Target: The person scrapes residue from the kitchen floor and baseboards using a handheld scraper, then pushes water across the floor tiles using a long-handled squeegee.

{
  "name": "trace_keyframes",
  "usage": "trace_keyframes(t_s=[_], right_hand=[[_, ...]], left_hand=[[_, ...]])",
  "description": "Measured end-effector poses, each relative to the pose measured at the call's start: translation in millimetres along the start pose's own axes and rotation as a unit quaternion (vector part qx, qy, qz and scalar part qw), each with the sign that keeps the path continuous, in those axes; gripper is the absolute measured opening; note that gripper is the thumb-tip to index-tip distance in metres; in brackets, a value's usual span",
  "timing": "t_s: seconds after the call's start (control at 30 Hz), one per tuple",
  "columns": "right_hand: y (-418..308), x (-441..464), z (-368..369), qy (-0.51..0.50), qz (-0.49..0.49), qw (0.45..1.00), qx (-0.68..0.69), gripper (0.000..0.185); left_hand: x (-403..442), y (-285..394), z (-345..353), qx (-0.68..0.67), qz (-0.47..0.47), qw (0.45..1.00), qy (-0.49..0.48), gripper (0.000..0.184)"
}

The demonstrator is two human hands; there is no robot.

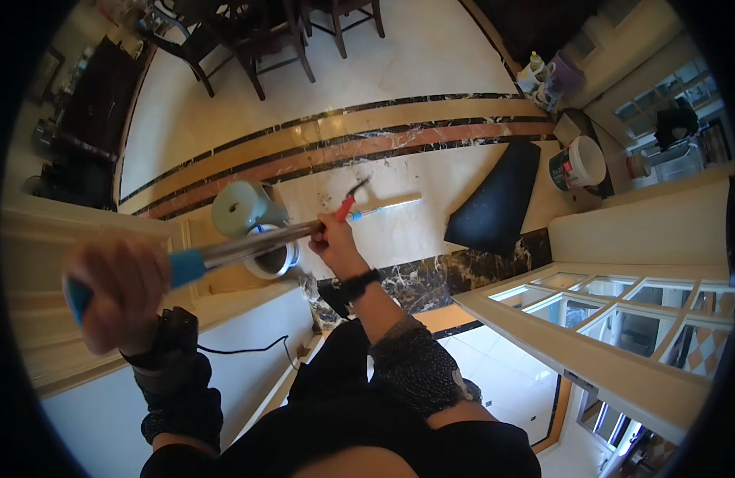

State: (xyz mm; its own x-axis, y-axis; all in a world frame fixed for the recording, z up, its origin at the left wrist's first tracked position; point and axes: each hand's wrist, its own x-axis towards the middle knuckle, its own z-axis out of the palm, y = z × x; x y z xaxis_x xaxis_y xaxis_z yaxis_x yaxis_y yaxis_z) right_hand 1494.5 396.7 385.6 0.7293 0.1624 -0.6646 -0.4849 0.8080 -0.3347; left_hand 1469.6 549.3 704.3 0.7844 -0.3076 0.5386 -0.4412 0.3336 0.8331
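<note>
My left hand [125,291], slightly blurred, is wrapped round the blue grip of a long metal pole [256,244] at the left. Farther along, my right hand [336,240] closes round the same pole near its red end piece [345,209]. A dark curved tip sticks out beyond the red part, over the pale floor. Close to that tip, a thin blue and white stick [387,205] lies on the floor. Below the pole stands a white bucket [292,263], partly hidden by it, beside a pale green bin [244,205].
A black mat [499,199] lies on the floor at the right, near a white tub [584,163]. Dark chairs [280,54] stand at the top. A glass-paned door [622,319] stands at the lower right. A black cable [240,351] runs at the lower left.
</note>
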Motion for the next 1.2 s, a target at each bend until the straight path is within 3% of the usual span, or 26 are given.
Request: trace_keyframes(t_s=[0.03, 0.1, 0.13, 0.23, 0.3, 0.37, 0.4, 0.57, 0.63, 0.7, 0.8, 0.9, 0.97, 1.0, 1.07, 1.1, 1.2], right_hand=[[0, -11, -5, -0.017, 0.0, 1.0, -0.009, 0.013], [5, -38, -12, -0.032, -0.002, 0.999, -0.017, 0.013], [6, -60, -10, -0.02, -0.002, 1.0, -0.012, 0.013], [15, -83, -46, -0.011, 0.004, 1.0, 0.02, 0.014], [29, -110, -75, -0.012, 0.012, 0.998, 0.057, 0.015], [44, -156, -96, -0.083, 0.013, 0.994, 0.072, 0.015], [50, -182, -105, -0.087, 0.019, 0.993, 0.079, 0.014], [72, -309, -175, -0.035, -0.009, 0.99, 0.14, 0.014], [72, -361, -195, 0.035, -0.069, 0.976, 0.202, 0.01], [79, -388, -234, 0.089, -0.124, 0.962, 0.229, 0.01], [99, -430, -289, 0.117, -0.269, 0.919, 0.263, 0.013], [105, -477, -319, 0.165, -0.339, 0.848, 0.373, 0.018], [104, -474, -344, 0.144, -0.404, 0.756, 0.494, 0.016], [110, -473, -363, 0.149, -0.418, 0.743, 0.501, 0.016], [115, -478, -389, 0.129, -0.431, 0.761, 0.468, 0.018], [112, -483, -386, 0.192, -0.404, 0.77, 0.456, 0.018], [102, -501, -382, 0.244, -0.393, 0.78, 0.421, 0.015]], left_hand=[[1, 8, 0, 0.001, 0.007, 1.0, -0.008, 0.023], [1, 31, 5, -0.035, 0.077, 0.97, -0.226, 0.022], [7, 46, 12, -0.077, 0.053, 0.951, -0.294, 0.021], [-12, 42, 55, -0.074, 0.029, 0.952, -0.295, 0.024], [-15, 50, 87, -0.106, 0.011, 0.931, -0.348, 0.024], [-24, 73, 111, -0.193, -0.058, 0.9, -0.387, 0.021], [-19, 75, 119, -0.237, -0.02, 0.86, -0.452, 0.018], [-39, 89, 179, -0.388, -0.036, 0.739, -0.549, 0.017], [-44, 84, 207, -0.404, -0.033, 0.723, -0.559, 0.015], [-42, 73, 249, -0.374, -0.016, 0.623, -0.687, 0.009], [-130, 80, 310, -0.351, -0.05, 0.806, -0.474, 0.038], [-199, 92, 377, -0.241, -0.109, 0.91, -0.319, 0.051], [-211, 84, 409, -0.23, -0.124, 0.872, -0.414, 0.052], [-217, 84, 422, -0.229, -0.117, 0.848, -0.463, 0.051], [-213, 78, 434, -0.272, -0.115, 0.778, -0.554, 0.043], [-207, 75, 439, -0.308, -0.102, 0.744, -0.584, 0.036], [-174, 58, 467, -0.369, -0.029, 0.563, -0.739, 0.025]])
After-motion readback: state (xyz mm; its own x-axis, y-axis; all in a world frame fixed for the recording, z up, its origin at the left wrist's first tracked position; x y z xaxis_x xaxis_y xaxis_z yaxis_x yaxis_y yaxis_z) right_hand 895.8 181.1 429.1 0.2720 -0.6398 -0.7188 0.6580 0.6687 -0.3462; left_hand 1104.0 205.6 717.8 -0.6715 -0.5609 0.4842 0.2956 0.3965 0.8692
